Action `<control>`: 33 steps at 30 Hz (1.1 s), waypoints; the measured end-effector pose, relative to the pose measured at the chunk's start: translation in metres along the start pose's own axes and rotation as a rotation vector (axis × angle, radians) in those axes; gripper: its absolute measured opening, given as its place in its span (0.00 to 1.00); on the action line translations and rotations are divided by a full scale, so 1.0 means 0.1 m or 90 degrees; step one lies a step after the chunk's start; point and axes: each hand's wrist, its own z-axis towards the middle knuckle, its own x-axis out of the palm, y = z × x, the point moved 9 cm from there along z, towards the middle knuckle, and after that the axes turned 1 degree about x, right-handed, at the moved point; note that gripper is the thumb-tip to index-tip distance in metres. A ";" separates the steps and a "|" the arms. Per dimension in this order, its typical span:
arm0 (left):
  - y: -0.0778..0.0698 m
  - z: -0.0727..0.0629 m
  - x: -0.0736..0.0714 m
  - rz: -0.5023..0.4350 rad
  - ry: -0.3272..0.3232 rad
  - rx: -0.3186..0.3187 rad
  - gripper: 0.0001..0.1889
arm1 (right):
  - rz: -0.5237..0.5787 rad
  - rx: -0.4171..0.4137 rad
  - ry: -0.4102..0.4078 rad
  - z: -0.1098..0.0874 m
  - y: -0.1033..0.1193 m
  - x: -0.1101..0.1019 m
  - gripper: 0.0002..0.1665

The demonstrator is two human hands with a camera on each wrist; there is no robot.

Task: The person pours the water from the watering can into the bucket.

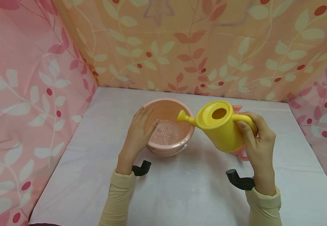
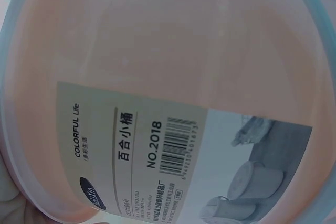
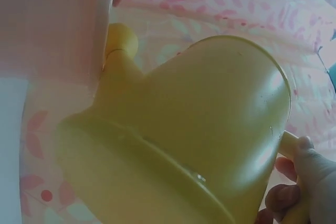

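Note:
A pink bucket [image 1: 177,146] stands on the table with clear water in its bottom. My left hand [image 1: 139,128] rests against its left rim, fingers stretched out and the thumb reaching over the opening. In the left wrist view the bucket's wall fills the frame, with a printed label [image 2: 157,156] on it. My right hand [image 1: 260,135] grips the handle of a yellow watering can [image 1: 220,135] held up right of the bucket. The can tilts left, its spout head [image 1: 182,116] over the bucket's right rim. The right wrist view shows fingers [image 3: 315,177] curled round the handle.
Mostly hidden behind the watering can is a pink object [image 1: 244,155] with a handle. Small water drops [image 1: 191,172] lie on the white tablecloth [image 1: 180,194]. Flower-patterned cloth walls [image 1: 157,47] enclose the table at the back and both sides.

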 end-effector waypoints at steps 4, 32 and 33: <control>0.00 0.00 0.00 -0.001 -0.002 0.006 0.31 | -0.054 -0.004 0.007 -0.02 0.03 -0.02 0.14; 0.01 0.00 0.00 0.022 -0.010 0.009 0.31 | -0.286 -0.070 -0.025 -0.03 0.07 -0.07 0.22; 0.01 0.00 0.00 0.022 -0.010 0.009 0.31 | -0.293 -0.074 -0.025 -0.03 0.07 -0.08 0.22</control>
